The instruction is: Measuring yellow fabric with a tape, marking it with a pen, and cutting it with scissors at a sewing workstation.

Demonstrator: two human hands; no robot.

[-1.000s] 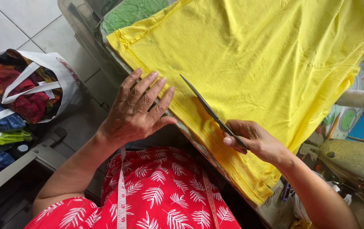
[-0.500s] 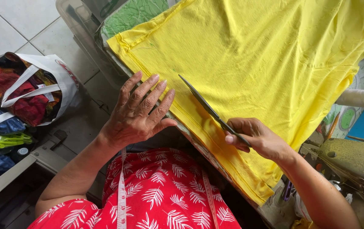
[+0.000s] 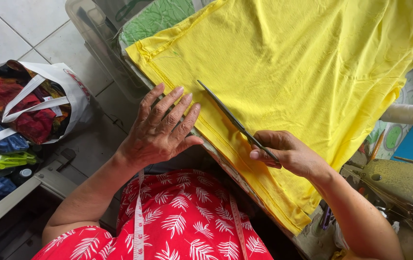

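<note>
Little had shifted since the earlier frames: the scissors kept their slant across the yellow cloth, and both hands stayed much where they had been, the view only edging slightly. The right hand was closed around the scissors' handles, its fingers curled under so that the handles were mostly hidden. The blades looked nearly shut, and their tip pointed up and to the left, lying on the cloth just inside its stitched hem. The left hand lay open and flat, fingers spread, with the fingertips pressing the hem of the cloth at the desk's near edge, just beside the blade tip. Yellow cloth covered most of the desk, with a green fabric showing beyond its far corner. A white measuring tape hung over the person's red leaf-patterned garment. On the tiled floor to the left stood a white bag stuffed with coloured fabric.
</note>
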